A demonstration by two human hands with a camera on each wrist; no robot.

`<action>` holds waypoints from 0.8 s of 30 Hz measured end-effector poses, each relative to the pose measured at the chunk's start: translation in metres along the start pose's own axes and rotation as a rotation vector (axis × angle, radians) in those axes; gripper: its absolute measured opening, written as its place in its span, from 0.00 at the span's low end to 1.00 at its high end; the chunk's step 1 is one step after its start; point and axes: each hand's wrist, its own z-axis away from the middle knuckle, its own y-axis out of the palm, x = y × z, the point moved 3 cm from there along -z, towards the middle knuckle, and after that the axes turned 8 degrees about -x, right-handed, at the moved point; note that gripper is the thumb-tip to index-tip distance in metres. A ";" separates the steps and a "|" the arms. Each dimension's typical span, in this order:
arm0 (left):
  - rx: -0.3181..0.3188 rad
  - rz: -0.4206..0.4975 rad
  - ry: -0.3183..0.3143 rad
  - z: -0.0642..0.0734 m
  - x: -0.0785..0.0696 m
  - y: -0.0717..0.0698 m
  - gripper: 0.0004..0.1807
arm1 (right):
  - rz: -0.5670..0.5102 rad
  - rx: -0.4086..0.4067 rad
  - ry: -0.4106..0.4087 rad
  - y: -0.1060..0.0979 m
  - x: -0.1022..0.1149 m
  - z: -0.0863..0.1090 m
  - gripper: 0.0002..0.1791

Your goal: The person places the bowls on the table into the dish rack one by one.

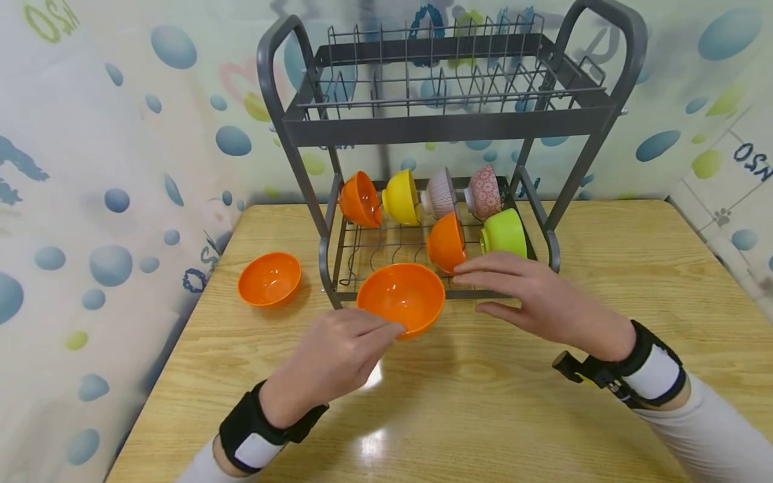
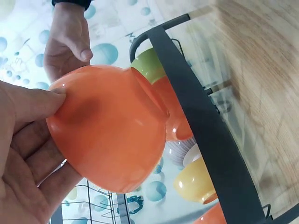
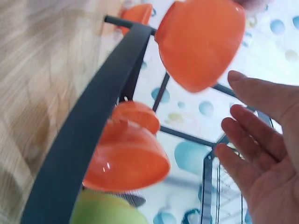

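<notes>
An orange bowl [image 1: 401, 298] hangs in front of the rack's lower tier, its inside turned up toward the head camera. My left hand [image 1: 338, 352] pinches its near rim; in the left wrist view the thumb and fingers hold the bowl [image 2: 107, 126] by its edge. To the right, my right hand [image 1: 531, 295] has its fingers extended and holds nothing, close to an orange bowl [image 1: 447, 243] and a green bowl [image 1: 504, 233] in the rack. The right wrist view shows a gap between this hand [image 3: 261, 144] and the held bowl [image 3: 201, 44].
A dark two-tier dish rack [image 1: 447, 127] stands against the patterned wall. Its lower tier also bears an orange bowl [image 1: 360, 200], a yellow bowl [image 1: 401, 198], a striped bowl [image 1: 441, 194] and a pink patterned bowl [image 1: 484, 193]. Another orange bowl [image 1: 270, 279] sits on the wooden table [image 1: 483, 409].
</notes>
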 end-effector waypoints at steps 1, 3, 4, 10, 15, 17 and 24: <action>0.002 0.001 0.007 0.000 -0.001 0.001 0.08 | -0.029 0.017 -0.025 0.004 0.002 -0.002 0.25; 0.006 0.018 0.018 0.000 -0.002 0.004 0.09 | -0.069 0.046 -0.051 0.012 0.007 -0.004 0.24; 0.010 0.025 0.019 -0.001 -0.003 0.005 0.09 | -0.079 0.058 -0.059 0.015 0.009 -0.004 0.23; 0.031 0.059 0.015 -0.001 -0.004 0.008 0.09 | -0.078 0.079 -0.079 0.027 0.016 -0.004 0.20; 0.014 0.057 0.018 -0.001 -0.003 0.007 0.09 | -0.055 0.037 -0.132 0.028 0.019 -0.007 0.16; 0.006 0.057 0.021 -0.002 -0.003 0.006 0.09 | -0.033 0.025 -0.157 0.027 0.020 -0.008 0.15; -0.021 0.072 0.014 -0.002 -0.001 0.004 0.08 | 0.011 0.005 -0.199 0.025 0.022 -0.010 0.12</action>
